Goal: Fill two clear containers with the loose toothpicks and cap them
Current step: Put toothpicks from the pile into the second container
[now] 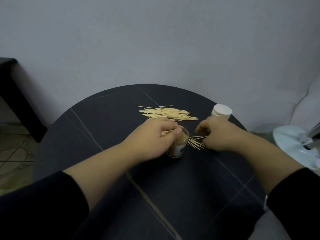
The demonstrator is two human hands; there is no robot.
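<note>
- The open clear container [181,147] holds many toothpicks [183,138].
- My left fingers [173,134] curl around its top and grip it.
- Right of it, my right fingers [203,129] curl on a small bunch [195,144].
- Behind it lies the loose pile [166,113].

Pale yellow toothpicks [166,113], black table [103,127] with thin light veins, white cap [222,110], grey wall [155,40], black sleeves [34,205].

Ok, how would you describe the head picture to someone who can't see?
A left hand holds toothpicks at the mouth of a clear container on a dark round table; the right hand gathers loose toothpicks beside it. Behind lie a bigger pile and a white-capped container.
</note>
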